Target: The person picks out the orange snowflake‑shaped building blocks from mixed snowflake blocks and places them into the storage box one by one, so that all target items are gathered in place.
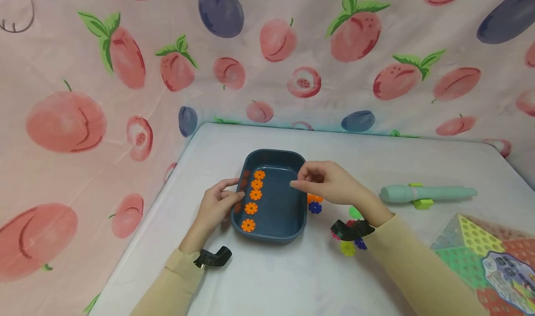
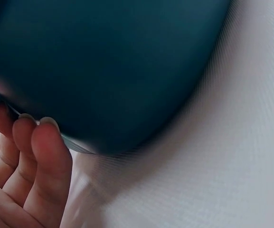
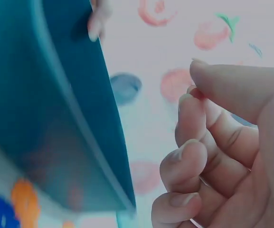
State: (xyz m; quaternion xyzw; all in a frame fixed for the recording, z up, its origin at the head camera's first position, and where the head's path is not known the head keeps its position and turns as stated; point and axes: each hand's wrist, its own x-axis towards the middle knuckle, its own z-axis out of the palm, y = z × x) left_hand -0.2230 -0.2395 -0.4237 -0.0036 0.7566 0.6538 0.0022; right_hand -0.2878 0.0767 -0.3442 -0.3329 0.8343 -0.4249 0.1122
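A dark blue tray (image 1: pixel 271 234) lies on the white-covered table, its long side pointing away from me. Several orange snowflake discs (image 1: pixel 251 208) form a column along its left inner side. My left hand (image 1: pixel 214 208) grips the tray's left rim, thumb over the edge; in the left wrist view its fingertips (image 2: pixel 51 142) press the outer wall. Above the tray's right rim hovers my right hand (image 1: pixel 328 183), fingers curled. In the right wrist view its thumb (image 3: pixel 227 88) meets the index finger, and no object shows between them.
Orange (image 1: pixel 315 198) and dark blue discs (image 1: pixel 315 207) lie just right of the tray. More coloured discs, including a yellow one (image 1: pixel 348 248), sit under my right wrist. Farther right are a mint-green stick-like object (image 1: pixel 430 194) on a lime block (image 1: pixel 423 204) and a colourful packet (image 1: pixel 472 260).
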